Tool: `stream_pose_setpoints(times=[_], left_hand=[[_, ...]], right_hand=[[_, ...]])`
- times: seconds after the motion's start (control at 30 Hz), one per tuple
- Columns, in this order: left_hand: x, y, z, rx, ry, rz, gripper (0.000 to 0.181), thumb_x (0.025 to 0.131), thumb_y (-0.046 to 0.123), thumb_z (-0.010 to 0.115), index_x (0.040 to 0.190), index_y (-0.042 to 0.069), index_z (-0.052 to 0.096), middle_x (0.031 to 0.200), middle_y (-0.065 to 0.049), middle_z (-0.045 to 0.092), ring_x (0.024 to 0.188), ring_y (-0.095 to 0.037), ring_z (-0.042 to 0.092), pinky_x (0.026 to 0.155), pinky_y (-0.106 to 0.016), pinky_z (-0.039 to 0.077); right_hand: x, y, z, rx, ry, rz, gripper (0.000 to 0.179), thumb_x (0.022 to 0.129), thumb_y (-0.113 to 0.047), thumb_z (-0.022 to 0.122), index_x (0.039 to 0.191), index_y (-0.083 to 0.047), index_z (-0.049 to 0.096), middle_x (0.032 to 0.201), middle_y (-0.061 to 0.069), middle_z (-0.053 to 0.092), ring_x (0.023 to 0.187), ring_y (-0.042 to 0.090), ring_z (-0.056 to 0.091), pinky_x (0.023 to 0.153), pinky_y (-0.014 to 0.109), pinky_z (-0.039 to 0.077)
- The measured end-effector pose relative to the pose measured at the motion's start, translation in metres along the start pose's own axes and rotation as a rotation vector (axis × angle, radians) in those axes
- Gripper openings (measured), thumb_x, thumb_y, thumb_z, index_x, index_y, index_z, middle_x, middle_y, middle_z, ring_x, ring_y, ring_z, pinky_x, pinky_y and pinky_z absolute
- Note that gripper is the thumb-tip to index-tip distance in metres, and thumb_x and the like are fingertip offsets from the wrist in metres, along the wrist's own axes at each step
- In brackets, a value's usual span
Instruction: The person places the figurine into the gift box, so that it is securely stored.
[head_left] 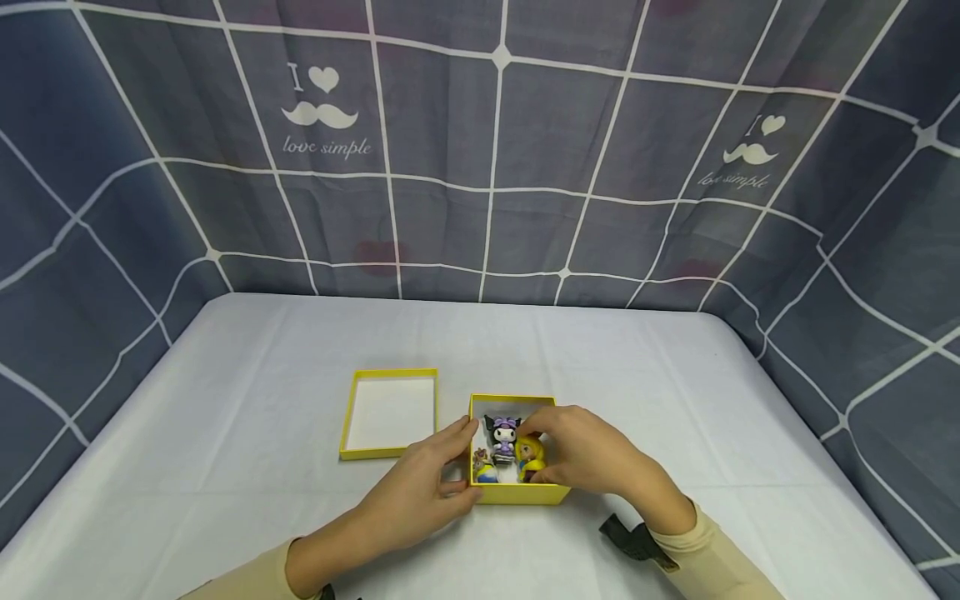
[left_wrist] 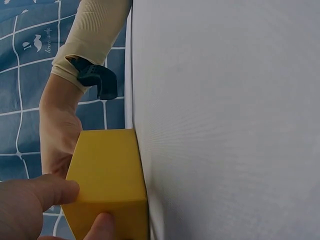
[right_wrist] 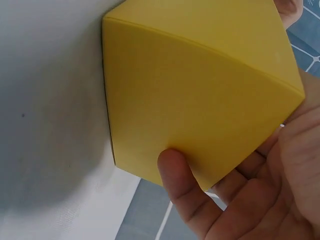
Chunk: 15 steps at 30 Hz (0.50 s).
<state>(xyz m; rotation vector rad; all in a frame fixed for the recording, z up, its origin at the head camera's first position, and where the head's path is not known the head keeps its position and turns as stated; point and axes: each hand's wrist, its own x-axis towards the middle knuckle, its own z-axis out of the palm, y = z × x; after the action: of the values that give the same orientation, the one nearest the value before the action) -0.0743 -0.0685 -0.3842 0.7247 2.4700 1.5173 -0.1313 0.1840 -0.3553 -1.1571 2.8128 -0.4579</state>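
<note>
An open yellow box (head_left: 521, 495) stands on the white table in the head view. Three small figurines are inside: a black-and-purple one (head_left: 504, 437) at the middle, a yellow-haired one (head_left: 530, 452) at the right, and a smaller one with blue and yellow (head_left: 484, 467) at the front left. My left hand (head_left: 423, 483) holds the box by its left side, thumb and fingers against the wall. Reaching over the right edge, my right hand (head_left: 588, 450) pinches the yellow-haired figurine; one right finger (right_wrist: 176, 172) lies against the box's outer wall in the right wrist view.
A shallow yellow-rimmed lid (head_left: 393, 412) lies with its white inside up, left of and behind the box. White cloth (head_left: 300, 367) covers the table. A dark grid-patterned curtain (head_left: 442, 117) encloses the back and sides. A black strap (head_left: 633, 540) hangs by the right wrist.
</note>
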Motion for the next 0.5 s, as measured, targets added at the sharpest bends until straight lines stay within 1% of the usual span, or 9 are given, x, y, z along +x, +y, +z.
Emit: stream_pose_setpoints(times=[0.27,0.5], left_hand=[[0.0005,-0.0004,-0.0001,0.021,0.002,0.008,0.076,0.086,0.011,0.072,0.150,-0.001,0.032,0.157,-0.016,0.025,0.138,-0.024,0.032,0.081,-0.014,0.053],[0.0005,0.0003,-0.0001,0.021,0.000,0.003,0.076,0.086,0.011,0.072,0.150,-0.001,0.032,0.157,-0.015,0.024,0.137,-0.024,0.032,0.081,-0.014,0.053]], right_hand=[[0.0011,0.0011,0.0013,0.028,-0.022,0.005,0.048,0.068,-0.025,0.090,0.109,-0.013,0.070,0.103,-0.008,0.067,0.094,0.008,0.060,0.086,0.033,0.054],[0.0023,0.0006,0.0016,0.010,-0.021,0.004,0.049,0.066,-0.024,0.091,0.108,-0.013,0.070,0.101,-0.009,0.066,0.092,0.010,0.060,0.084,0.033,0.055]])
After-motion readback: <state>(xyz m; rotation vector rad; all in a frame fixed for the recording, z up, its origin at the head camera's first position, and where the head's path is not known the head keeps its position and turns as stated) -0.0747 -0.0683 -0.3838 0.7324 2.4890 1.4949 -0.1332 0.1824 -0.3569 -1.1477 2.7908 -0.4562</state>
